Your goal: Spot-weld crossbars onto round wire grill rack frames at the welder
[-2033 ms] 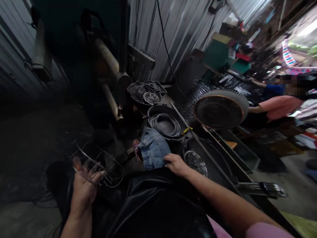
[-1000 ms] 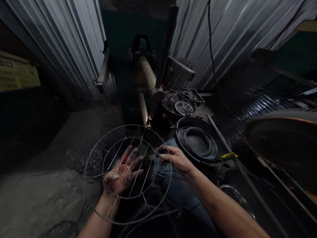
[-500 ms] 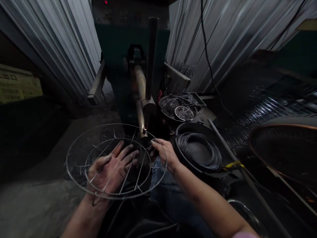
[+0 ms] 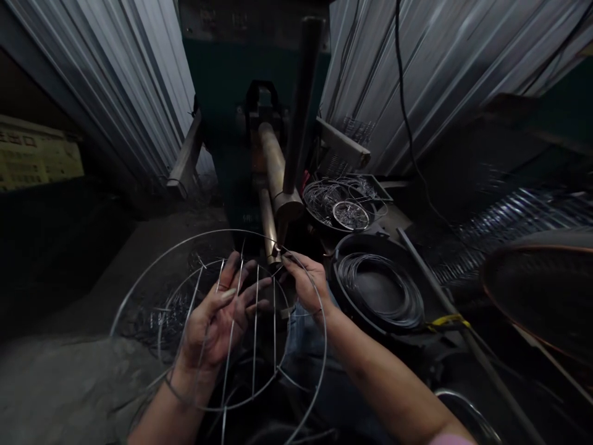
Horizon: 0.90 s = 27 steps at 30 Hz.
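Near metal rods (image 4: 277, 161) and coiled wire (image 4: 409, 303), right grip (image 4: 306, 287) pinches rack (image 4: 256, 334), left grip (image 4: 213, 324) half-spread.

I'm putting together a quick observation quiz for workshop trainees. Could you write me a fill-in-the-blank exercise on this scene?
1. The open palm seen through the bars of the wire rack belongs to the person's ____ hand.
2. The hand nearest the pan with the coil of wire is the ____ one.
3. The strip by the long pole is ____.

Missing words: left; right; yellow.
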Each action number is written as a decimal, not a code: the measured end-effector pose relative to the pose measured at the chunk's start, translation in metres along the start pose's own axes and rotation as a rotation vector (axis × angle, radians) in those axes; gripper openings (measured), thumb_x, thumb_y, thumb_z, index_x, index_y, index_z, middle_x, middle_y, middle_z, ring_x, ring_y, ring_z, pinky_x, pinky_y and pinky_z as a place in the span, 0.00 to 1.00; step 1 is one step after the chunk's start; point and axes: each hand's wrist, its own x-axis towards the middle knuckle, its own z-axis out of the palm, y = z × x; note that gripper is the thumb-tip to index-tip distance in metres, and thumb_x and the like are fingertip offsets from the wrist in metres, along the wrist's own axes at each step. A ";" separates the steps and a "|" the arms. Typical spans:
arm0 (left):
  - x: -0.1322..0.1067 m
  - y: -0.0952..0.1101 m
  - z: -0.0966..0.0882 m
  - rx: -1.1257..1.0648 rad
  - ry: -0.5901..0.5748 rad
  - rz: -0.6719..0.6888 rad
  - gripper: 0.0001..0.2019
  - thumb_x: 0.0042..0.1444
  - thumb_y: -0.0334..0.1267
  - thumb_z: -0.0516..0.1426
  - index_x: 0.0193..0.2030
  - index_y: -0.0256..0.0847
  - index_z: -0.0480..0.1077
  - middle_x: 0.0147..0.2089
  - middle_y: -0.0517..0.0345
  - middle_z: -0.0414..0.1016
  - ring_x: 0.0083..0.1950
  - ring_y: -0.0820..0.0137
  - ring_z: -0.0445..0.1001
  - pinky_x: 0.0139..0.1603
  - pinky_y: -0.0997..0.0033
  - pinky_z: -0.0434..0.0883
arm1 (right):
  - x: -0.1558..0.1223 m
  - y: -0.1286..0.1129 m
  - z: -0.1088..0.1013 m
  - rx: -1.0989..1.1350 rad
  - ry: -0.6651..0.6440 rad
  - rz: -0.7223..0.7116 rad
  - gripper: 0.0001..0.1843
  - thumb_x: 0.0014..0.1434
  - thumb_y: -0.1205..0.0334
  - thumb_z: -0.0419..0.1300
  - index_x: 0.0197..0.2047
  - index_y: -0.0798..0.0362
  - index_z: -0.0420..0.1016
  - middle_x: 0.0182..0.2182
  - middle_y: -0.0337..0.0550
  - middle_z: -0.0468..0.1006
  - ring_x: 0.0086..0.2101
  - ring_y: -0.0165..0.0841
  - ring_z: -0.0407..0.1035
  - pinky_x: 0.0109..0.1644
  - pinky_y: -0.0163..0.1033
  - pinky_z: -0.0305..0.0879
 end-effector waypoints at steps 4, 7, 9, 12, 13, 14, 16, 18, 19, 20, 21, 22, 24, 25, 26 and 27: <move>0.008 -0.008 -0.012 0.046 -0.034 -0.002 0.29 0.55 0.27 0.52 0.63 0.52 0.61 0.68 0.55 0.56 0.61 0.49 0.64 0.47 0.59 0.75 | 0.002 -0.004 -0.001 -0.058 0.013 -0.027 0.13 0.53 0.52 0.63 0.31 0.54 0.78 0.22 0.37 0.71 0.22 0.27 0.62 0.27 0.32 0.61; 0.011 -0.005 -0.013 0.066 -0.082 0.014 0.28 0.54 0.25 0.52 0.62 0.48 0.62 0.67 0.53 0.57 0.60 0.48 0.65 0.47 0.57 0.75 | 0.003 -0.011 -0.001 -0.080 0.036 -0.046 0.11 0.51 0.55 0.65 0.31 0.54 0.78 0.23 0.36 0.71 0.23 0.27 0.62 0.27 0.32 0.60; 0.013 -0.003 -0.013 0.047 -0.092 0.001 0.27 0.55 0.25 0.51 0.62 0.47 0.62 0.66 0.52 0.60 0.60 0.49 0.66 0.47 0.57 0.75 | 0.002 -0.014 -0.001 -0.109 0.050 -0.068 0.10 0.50 0.56 0.65 0.31 0.54 0.78 0.22 0.36 0.70 0.23 0.27 0.62 0.26 0.31 0.59; 0.011 -0.001 -0.015 -0.012 -0.021 -0.074 0.28 0.55 0.25 0.52 0.63 0.46 0.60 0.62 0.50 0.64 0.58 0.50 0.68 0.48 0.56 0.75 | -0.001 -0.011 -0.002 -0.136 0.062 -0.051 0.09 0.50 0.57 0.65 0.30 0.54 0.77 0.19 0.35 0.69 0.20 0.26 0.60 0.24 0.32 0.58; 0.010 -0.001 -0.015 -0.024 0.024 -0.106 0.29 0.55 0.25 0.53 0.63 0.45 0.59 0.61 0.48 0.65 0.57 0.50 0.69 0.48 0.56 0.75 | -0.002 -0.007 -0.003 -0.127 0.058 -0.024 0.09 0.49 0.57 0.65 0.31 0.54 0.77 0.19 0.35 0.69 0.19 0.26 0.60 0.23 0.32 0.58; 0.008 0.000 -0.014 -0.030 0.072 -0.134 0.29 0.55 0.24 0.53 0.63 0.44 0.58 0.61 0.47 0.66 0.56 0.50 0.70 0.48 0.55 0.75 | -0.003 -0.004 -0.003 -0.108 0.053 0.009 0.10 0.49 0.57 0.65 0.32 0.54 0.78 0.19 0.35 0.70 0.18 0.26 0.60 0.22 0.32 0.58; 0.004 0.004 -0.009 -0.031 0.153 -0.164 0.28 0.55 0.24 0.52 0.63 0.42 0.58 0.59 0.44 0.67 0.54 0.50 0.72 0.45 0.56 0.76 | -0.004 0.005 -0.003 -0.060 0.046 0.072 0.11 0.47 0.57 0.66 0.32 0.55 0.77 0.19 0.35 0.70 0.17 0.26 0.59 0.20 0.32 0.57; 0.003 0.011 -0.001 -0.042 0.183 -0.157 0.25 0.55 0.24 0.51 0.60 0.39 0.60 0.57 0.43 0.68 0.53 0.49 0.72 0.43 0.58 0.76 | -0.004 0.013 0.001 -0.005 0.053 0.107 0.12 0.45 0.58 0.67 0.31 0.55 0.77 0.18 0.35 0.70 0.16 0.26 0.59 0.18 0.31 0.56; 0.003 0.016 0.004 -0.049 0.186 -0.148 0.22 0.56 0.25 0.51 0.58 0.37 0.62 0.56 0.42 0.69 0.53 0.48 0.72 0.41 0.58 0.76 | -0.004 0.016 0.003 0.031 0.059 0.122 0.12 0.43 0.58 0.68 0.31 0.56 0.76 0.18 0.35 0.69 0.15 0.25 0.59 0.17 0.31 0.55; 0.004 0.021 0.009 -0.056 0.189 -0.138 0.19 0.57 0.26 0.50 0.56 0.36 0.63 0.55 0.42 0.70 0.52 0.47 0.72 0.40 0.58 0.76 | -0.004 0.018 0.006 0.072 0.067 0.138 0.13 0.42 0.58 0.69 0.30 0.56 0.76 0.18 0.35 0.69 0.15 0.25 0.58 0.16 0.31 0.54; 0.005 0.025 0.013 -0.062 0.196 -0.134 0.16 0.58 0.28 0.50 0.54 0.34 0.65 0.54 0.42 0.70 0.52 0.45 0.72 0.39 0.58 0.76 | -0.005 0.019 0.009 0.111 0.076 0.154 0.13 0.40 0.58 0.69 0.29 0.56 0.75 0.18 0.35 0.69 0.15 0.25 0.58 0.16 0.30 0.53; 0.007 0.028 0.016 -0.067 0.202 -0.136 0.14 0.59 0.29 0.50 0.52 0.33 0.66 0.53 0.41 0.71 0.51 0.44 0.72 0.38 0.58 0.76 | -0.006 0.020 0.011 0.140 0.087 0.167 0.14 0.39 0.58 0.69 0.29 0.56 0.75 0.19 0.34 0.69 0.15 0.24 0.57 0.16 0.30 0.52; 0.010 0.032 0.020 -0.078 0.204 -0.141 0.13 0.60 0.32 0.50 0.50 0.31 0.66 0.52 0.40 0.71 0.50 0.43 0.72 0.37 0.58 0.76 | -0.007 0.018 0.012 0.154 0.113 0.166 0.13 0.39 0.58 0.69 0.28 0.56 0.74 0.19 0.34 0.68 0.16 0.24 0.57 0.16 0.30 0.52; 0.013 0.031 0.020 -0.085 0.189 -0.142 0.14 0.60 0.33 0.50 0.50 0.31 0.66 0.52 0.39 0.71 0.51 0.42 0.72 0.37 0.58 0.76 | -0.007 0.017 0.012 0.140 0.120 0.155 0.13 0.40 0.58 0.69 0.27 0.56 0.74 0.19 0.34 0.68 0.16 0.24 0.57 0.16 0.30 0.52; 0.015 0.030 0.020 -0.094 0.162 -0.141 0.14 0.60 0.34 0.50 0.51 0.30 0.66 0.53 0.37 0.70 0.52 0.41 0.71 0.38 0.57 0.76 | -0.006 0.014 0.010 0.118 0.122 0.140 0.13 0.41 0.58 0.69 0.27 0.56 0.74 0.18 0.34 0.67 0.16 0.24 0.56 0.17 0.30 0.52; 0.018 0.027 0.018 -0.103 0.129 -0.131 0.15 0.60 0.35 0.51 0.52 0.30 0.66 0.54 0.37 0.69 0.53 0.40 0.70 0.40 0.56 0.76 | -0.004 0.011 0.008 0.093 0.127 0.120 0.12 0.42 0.57 0.68 0.27 0.56 0.74 0.18 0.34 0.67 0.16 0.24 0.56 0.17 0.30 0.51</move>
